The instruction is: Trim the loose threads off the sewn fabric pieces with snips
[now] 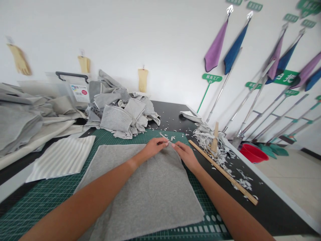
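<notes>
A grey cloth (pixel 150 187) with a stitched edge lies spread on the green cutting mat (pixel 60 190). At its far right corner, my left hand (pixel 155 148) pinches the cloth's edge between thumb and fingers. Close beside it, my right hand (pixel 185 154) pinches the same corner from the right, and the cloth puckers a little there. A thin pale sliver (pixel 164 136) sticks out just beyond my fingertips; whether it is a loose strip or part of the edge, I cannot tell. Small grey scraps (pixel 172 138) lie just past the hands.
Heaped grey cloths (pixel 120 113) sit behind the mat, with more stacked cloths (pixel 20 124) and a striped white cloth (pixel 62 155) at left. A wooden ruler (pixel 223 172) and a scrap pile (pixel 213 140) lie at right. Beyond the table edge stands a red bucket (pixel 253 153).
</notes>
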`<state>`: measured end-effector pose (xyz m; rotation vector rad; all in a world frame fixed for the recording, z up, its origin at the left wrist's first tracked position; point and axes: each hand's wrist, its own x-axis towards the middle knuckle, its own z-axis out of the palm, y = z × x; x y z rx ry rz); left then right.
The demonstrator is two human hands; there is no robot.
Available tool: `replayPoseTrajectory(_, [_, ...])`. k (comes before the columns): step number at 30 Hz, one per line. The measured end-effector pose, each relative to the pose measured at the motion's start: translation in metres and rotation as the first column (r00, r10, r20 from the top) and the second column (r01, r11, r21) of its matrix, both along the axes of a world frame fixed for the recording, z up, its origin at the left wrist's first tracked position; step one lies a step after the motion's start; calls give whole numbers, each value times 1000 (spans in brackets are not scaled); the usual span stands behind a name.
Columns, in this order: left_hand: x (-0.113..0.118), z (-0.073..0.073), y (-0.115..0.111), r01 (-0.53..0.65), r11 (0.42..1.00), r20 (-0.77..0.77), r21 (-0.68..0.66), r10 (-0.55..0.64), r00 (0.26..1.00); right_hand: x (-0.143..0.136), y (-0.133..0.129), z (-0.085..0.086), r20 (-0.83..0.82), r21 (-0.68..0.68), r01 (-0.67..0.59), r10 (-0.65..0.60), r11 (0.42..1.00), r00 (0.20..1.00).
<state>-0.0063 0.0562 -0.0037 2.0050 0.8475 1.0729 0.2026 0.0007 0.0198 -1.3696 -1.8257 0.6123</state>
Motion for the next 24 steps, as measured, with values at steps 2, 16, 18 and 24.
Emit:
replayPoseTrajectory(2, [0, 0, 0, 17, 1000, 4, 11, -17, 1000, 0, 0, 0, 9, 0, 9, -9, 1000, 1000])
replayPoseTrajectory(16, [1, -2, 2, 17, 997, -56, 74, -13, 998, -2, -5, 5, 75, 10, -2, 1, 1000, 997])
replayPoseTrajectory(18, [1, -2, 2, 11, 997, -61, 75, -7, 998, -2, -5, 5, 81, 8, -5, 4, 1000, 997])
replayPoseTrajectory(24, [0, -1, 0, 28, 997, -61, 70, -24, 998, -2, -6, 5, 85, 5, -13, 13, 1000, 996])
